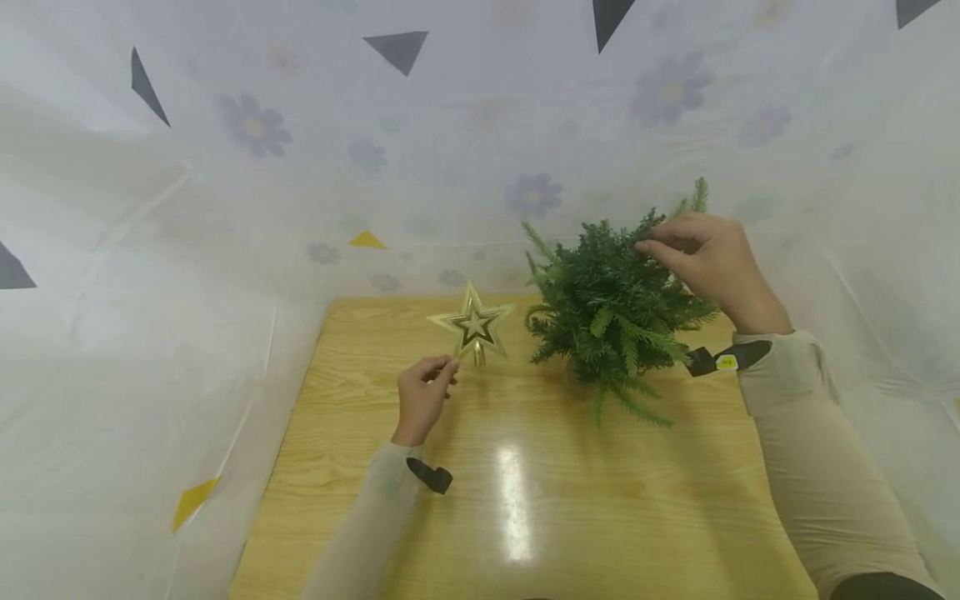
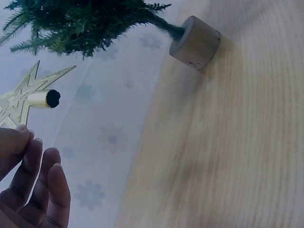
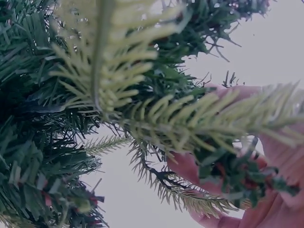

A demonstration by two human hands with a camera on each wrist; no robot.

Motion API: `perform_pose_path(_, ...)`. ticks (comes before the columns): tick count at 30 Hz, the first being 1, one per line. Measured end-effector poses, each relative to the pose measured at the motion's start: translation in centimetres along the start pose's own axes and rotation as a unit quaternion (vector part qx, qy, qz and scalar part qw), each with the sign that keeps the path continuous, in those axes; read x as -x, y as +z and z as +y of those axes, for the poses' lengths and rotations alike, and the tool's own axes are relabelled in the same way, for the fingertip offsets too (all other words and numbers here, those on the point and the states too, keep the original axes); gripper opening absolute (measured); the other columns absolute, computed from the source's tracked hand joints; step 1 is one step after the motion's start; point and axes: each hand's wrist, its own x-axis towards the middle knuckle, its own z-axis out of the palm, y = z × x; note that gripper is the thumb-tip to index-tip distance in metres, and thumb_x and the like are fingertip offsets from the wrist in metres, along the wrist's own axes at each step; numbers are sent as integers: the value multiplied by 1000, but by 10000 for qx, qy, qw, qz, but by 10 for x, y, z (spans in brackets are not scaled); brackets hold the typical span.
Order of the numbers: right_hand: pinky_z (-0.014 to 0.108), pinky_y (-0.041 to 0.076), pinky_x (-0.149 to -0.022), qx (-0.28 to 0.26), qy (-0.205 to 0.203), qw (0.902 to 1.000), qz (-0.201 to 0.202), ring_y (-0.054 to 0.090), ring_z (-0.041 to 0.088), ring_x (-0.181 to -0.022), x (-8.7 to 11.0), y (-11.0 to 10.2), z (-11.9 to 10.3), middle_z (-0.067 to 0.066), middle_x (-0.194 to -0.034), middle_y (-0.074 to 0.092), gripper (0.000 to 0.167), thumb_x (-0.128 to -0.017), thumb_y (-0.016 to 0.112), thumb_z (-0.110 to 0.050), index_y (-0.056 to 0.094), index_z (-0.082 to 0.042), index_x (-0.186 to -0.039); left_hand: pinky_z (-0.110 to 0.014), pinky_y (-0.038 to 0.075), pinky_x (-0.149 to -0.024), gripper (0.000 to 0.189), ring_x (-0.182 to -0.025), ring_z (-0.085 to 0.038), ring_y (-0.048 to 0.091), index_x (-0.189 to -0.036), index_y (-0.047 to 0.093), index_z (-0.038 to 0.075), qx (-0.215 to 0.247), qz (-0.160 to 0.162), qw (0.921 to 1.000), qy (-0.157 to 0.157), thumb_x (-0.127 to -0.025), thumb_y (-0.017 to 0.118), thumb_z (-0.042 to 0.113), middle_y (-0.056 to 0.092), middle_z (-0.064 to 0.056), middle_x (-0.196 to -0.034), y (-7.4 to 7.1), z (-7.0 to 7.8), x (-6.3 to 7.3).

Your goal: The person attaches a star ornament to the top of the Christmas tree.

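Left of the tree [image 1: 600, 292], the left hand [image 1: 425, 396] pinches a gold star [image 1: 474, 325] by one point, so it might slip; the right hand [image 1: 712, 262] curls at the tree, grip unclear.

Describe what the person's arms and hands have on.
The left sleeve and right sleeve are long and beige. The left wrist mount and right wrist mount are black, the latter with a yellow label. The left hand and right hand are gloveless.
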Motion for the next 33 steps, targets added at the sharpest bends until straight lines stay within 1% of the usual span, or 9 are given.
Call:
perform_pose_path(4, 9, 46, -65, 59, 78, 9999, -22, 58, -2, -69, 0, -1, -2, 15, -95, 73, 12, -92, 80, -5, 80, 1, -102, -26, 58, -55, 16, -77, -35, 72, -103, 79, 0, 64, 81, 9996, 272, -98, 74, 14, 75, -15, -93, -1, 11, -2)
perform_pose_path(9, 9, 47, -66, 54, 123, 9999, -15, 59, -3, -69, 0, -3, -5, 16, -97, 74, 12, -93, 79, -7, 80, 0, -103, -38, 60, -53, 14, -73, -40, 70, -103, 78, -5, 78, 284, 9970, 722, -98, 73, 8, 73, -22, -91, -1, 27, -5)
perform_pose_path(12, 8, 47, -66, 4, 116, 9999, 14, 59, -5, -69, 0, -3, -5, 19, -99, 74, 13, -92, 79, -6, 80, 1, -103, -43, 59, -52, 13, -72, -45, 68, -102, 75, -11, 184, 355, 9951, 905, -98, 71, 1, 71, -28, -89, 0, 43, -5)
perform_pose_path(14, 8, 47, -66, -70, 109, 9999, 29, 59, -6, -69, 1, -2, -4, 20, -98, 74, 12, -92, 79, -5, 79, 2, -102, -43, 59, -53, 14, -72, -48, 67, -102, 74, -14, 274, 356, 9942, 978, -98, 69, -2, 70, -29, -88, -1, 59, -4)
perform_pose_path(17, 8, 48, -67, -145, 67, 9999, 56, 60, -6, -70, 2, -1, -4, 17, -96, 73, 11, -92, 79, -3, 79, 2, -102, -38, 59, -53, 13, -72, -45, 67, -101, 72, -17, 357, 394, 9928, 1076, -97, 69, -5, 70, -28, -87, -2, 79, -2)
perform_pose_path(19, 9, 48, -69, -178, 28, 9998, 77, 60, -5, -72, 2, 0, -3, 15, -94, 73, 10, -92, 78, -3, 80, 2, -101, -36, 59, -53, 12, -72, -45, 68, -101, 72, -16, 417, 447, 9919, 1114, -97, 69, -5, 70, -28, -88, -4, 88, -2)
perform_pose_path(23, 9, 48, -69, -96, -137, 9998, 147, 59, -6, -72, 2, 2, -1, 13, -91, 72, 9, -92, 78, -1, 80, 3, -100, -35, 59, -52, 12, -72, -46, 67, -101, 73, -15, 516, 527, 9908, 1135, -97, 69, -4, 69, -31, -89, -5, 93, -5)
perform_pose_path(27, 8, 47, -69, -45, -288, 9994, 207, 58, -9, -72, 3, 3, 2, 14, -89, 71, 8, -91, 77, 2, 79, 5, -98, -37, 59, -53, 12, -72, -45, 68, -101, 72, -16, 603, 472, 9908, 1118, -97, 68, -4, 69, -31, -89, -6, 94, -8)
perform_pose_path(33, 8, 47, -69, -41, -406, 9988, 259, 57, -10, -72, 2, 3, 5, 14, -88, 71, 7, -90, 78, 5, 79, 5, -97, -32, 59, -54, 14, -72, -45, 68, -102, 71, -18, 732, 398, 9902, 1122, -97, 68, -5, 69, -34, -91, -3, 101, -11)
